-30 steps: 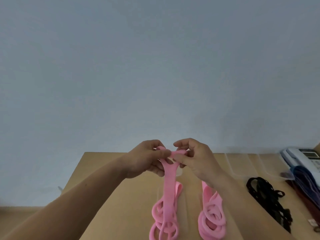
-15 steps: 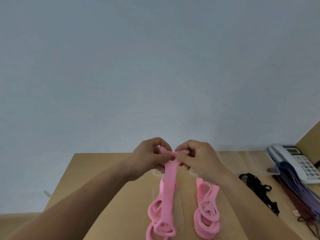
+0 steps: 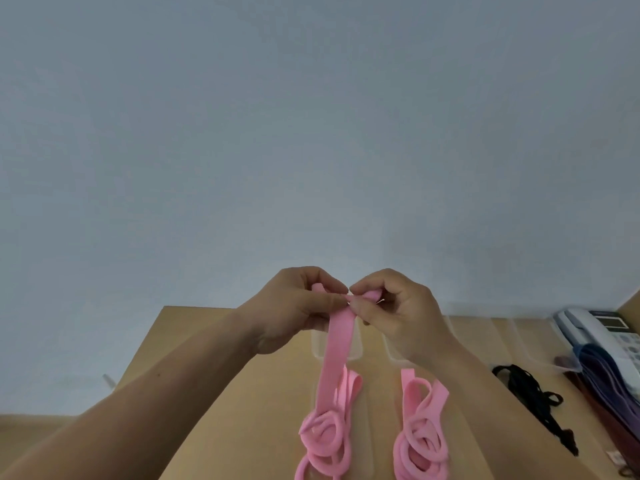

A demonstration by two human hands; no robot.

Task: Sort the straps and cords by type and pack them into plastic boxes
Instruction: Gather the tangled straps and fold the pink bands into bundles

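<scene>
1. The pink strap [image 3: 337, 344] is pinched at its top end by the left hand [image 3: 294, 306] and right hand [image 3: 398, 313], held together above the surface [image 3: 207, 341].
2. Since 1 second ago, the end has been folded over slightly; packing is judged still pending.

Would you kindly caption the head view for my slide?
Left hand and right hand pinch the end of a pink strap over a table, beside a second pink bundle and black cords.

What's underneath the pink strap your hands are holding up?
The flat pink strap hangs over a clear plastic box on the tan wooden table. It covers the box's middle; anything inside there is hidden.
</scene>
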